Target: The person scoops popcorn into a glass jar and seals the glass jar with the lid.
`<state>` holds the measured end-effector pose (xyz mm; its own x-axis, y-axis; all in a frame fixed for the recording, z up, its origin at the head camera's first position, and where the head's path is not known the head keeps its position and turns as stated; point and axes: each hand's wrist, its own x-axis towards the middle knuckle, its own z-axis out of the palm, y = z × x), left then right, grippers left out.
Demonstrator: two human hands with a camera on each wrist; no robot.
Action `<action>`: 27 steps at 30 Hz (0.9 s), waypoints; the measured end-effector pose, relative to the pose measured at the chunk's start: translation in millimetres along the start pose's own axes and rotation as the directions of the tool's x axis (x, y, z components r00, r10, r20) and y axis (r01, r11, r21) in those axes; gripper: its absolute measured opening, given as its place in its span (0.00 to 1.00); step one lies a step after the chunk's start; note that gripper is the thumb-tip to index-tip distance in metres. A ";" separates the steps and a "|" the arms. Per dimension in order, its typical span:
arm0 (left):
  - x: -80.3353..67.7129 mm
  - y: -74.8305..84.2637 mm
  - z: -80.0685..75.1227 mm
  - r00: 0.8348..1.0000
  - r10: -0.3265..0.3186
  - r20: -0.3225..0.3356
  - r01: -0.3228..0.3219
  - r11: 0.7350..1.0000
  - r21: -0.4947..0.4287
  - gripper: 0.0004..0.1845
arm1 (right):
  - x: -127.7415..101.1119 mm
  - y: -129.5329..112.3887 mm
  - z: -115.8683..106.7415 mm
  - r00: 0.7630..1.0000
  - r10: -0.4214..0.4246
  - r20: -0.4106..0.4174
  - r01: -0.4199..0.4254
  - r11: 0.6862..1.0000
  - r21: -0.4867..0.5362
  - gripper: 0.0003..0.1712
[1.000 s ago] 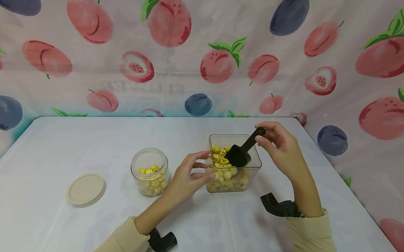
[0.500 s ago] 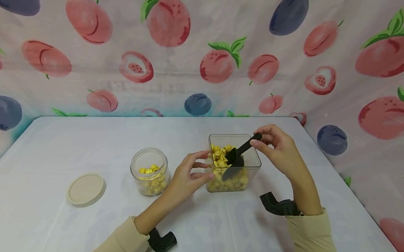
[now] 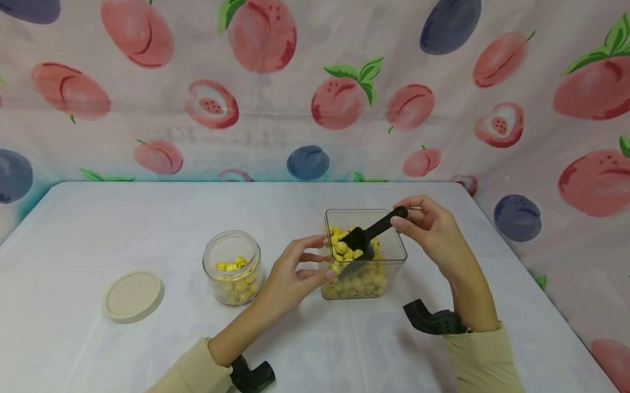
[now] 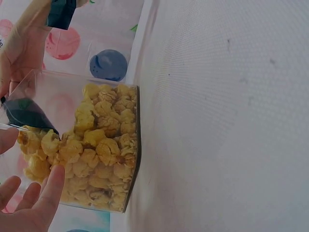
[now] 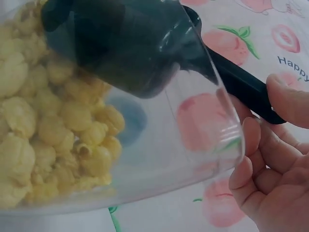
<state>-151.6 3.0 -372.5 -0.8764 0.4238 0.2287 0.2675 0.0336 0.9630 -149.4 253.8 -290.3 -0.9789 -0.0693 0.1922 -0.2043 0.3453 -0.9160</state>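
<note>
A clear rectangular box [image 3: 399,259], part filled with yellow popcorn [image 3: 353,284], stands on the table right of centre. My right hand [image 3: 434,231] pinches the handle end of a black scoop [image 3: 381,225] between thumb and fingers. The scoop slants down leftward into the box, its bowl in among the popcorn; some pieces lie over the bowl in the head view. My left hand [image 3: 297,272] rests its spread fingertips on the box's left side. In the left wrist view those fingers [image 4: 50,193] lie near the box wall, fairly straight.
Left of the box stands an open round glass jar [image 3: 232,268] with some popcorn in it. Farther left a cream round lid [image 3: 133,296] lies flat. White cloth covers the table [image 3: 152,227]; a fruit-print curtain [image 3: 269,116] hangs behind and to the right.
My right hand has lowered slightly and moved a little left, and the scoop's bowl has dipped into the popcorn, then pushed leftward and tilted up. My left hand has stayed on the box.
</note>
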 end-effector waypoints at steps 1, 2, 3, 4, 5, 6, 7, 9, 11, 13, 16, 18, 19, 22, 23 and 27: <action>0.1 0.0 0.0 1.000 0.000 -0.001 0.000 1.000 0.002 0.32 | 0.3 0.0 0.5 1.000 0.006 -0.003 -0.006 1.000 -0.002 0.10; 0.1 -0.1 0.1 1.000 -0.001 -0.001 0.001 1.000 0.001 0.32 | 0.7 0.0 1.2 1.000 0.009 -0.009 -0.009 1.000 -0.002 0.10; 0.2 -0.1 0.1 1.000 -0.002 -0.002 0.002 1.000 0.000 0.32 | 1.1 0.0 1.8 1.000 0.010 -0.017 -0.010 1.000 -0.001 0.10; 0.1 -0.1 0.2 1.000 -0.002 -0.002 0.002 1.000 0.000 0.32 | 1.4 0.1 2.4 1.000 0.010 -0.027 -0.010 1.000 0.003 0.10; 0.1 -0.1 0.2 1.000 -0.002 -0.002 0.002 1.000 0.000 0.32 | 1.7 0.1 2.9 0.999 0.009 -0.035 -0.008 1.000 0.010 0.10; 0.0 0.0 0.2 1.000 -0.001 -0.002 0.001 1.000 -0.001 0.31 | 1.9 0.0 3.4 0.999 0.007 -0.043 -0.006 1.000 0.016 0.10; 0.0 0.1 0.2 1.000 0.000 -0.002 0.000 1.000 -0.001 0.31 | 2.1 0.0 3.7 0.999 0.004 -0.049 -0.003 1.000 0.021 0.10; -0.1 0.2 0.2 1.000 0.002 -0.003 -0.002 1.000 0.000 0.31 | 2.2 0.3 3.7 0.999 0.002 -0.049 0.000 1.000 0.031 0.10; -0.2 0.2 0.2 1.000 0.003 -0.002 -0.003 1.000 0.003 0.31 | 2.0 0.9 2.9 0.999 0.000 -0.039 0.002 0.999 0.039 0.10; -0.2 0.2 0.3 1.000 0.004 -0.003 -0.004 1.000 0.004 0.31 | 2.2 2.1 2.2 1.000 -0.001 -0.028 0.003 0.998 0.056 0.09; -0.1 -0.2 0.4 1.000 0.004 -0.001 -0.004 1.000 0.002 0.32 | 2.4 3.5 1.9 1.000 0.001 -0.022 0.001 0.996 0.088 0.09; -0.4 -0.6 0.4 1.000 0.004 -0.001 -0.004 1.000 0.002 0.32 | 2.6 4.2 2.8 1.000 0.006 -0.030 -0.003 0.993 0.117 0.08; -0.6 -0.8 0.3 1.000 0.004 0.000 -0.004 1.000 0.002 0.32 | 2.6 4.3 3.3 0.999 0.009 -0.037 -0.005 0.992 0.125 0.08; -0.9 -1.3 0.4 1.000 0.003 0.003 -0.003 1.000 -0.001 0.32 | 3.3 4.2 5.5 0.998 0.021 -0.066 -0.011 0.988 0.153 0.07; -1.0 -1.3 0.4 1.000 0.002 0.004 -0.002 1.000 -0.001 0.32 | 3.7 4.3 6.2 0.997 0.028 -0.074 -0.016 0.987 0.158 0.07; -0.8 -1.1 1.1 1.000 0.001 0.010 -0.001 1.000 -0.006 0.31 | 4.7 4.3 8.8 0.995 0.071 -0.064 -0.063 0.990 0.124 0.08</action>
<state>-150.7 3.6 -373.9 -0.8720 0.4329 0.2285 0.2662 0.0278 0.9635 -154.9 246.7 -296.5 -0.9888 0.0150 0.1487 -0.1413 0.2304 -0.9628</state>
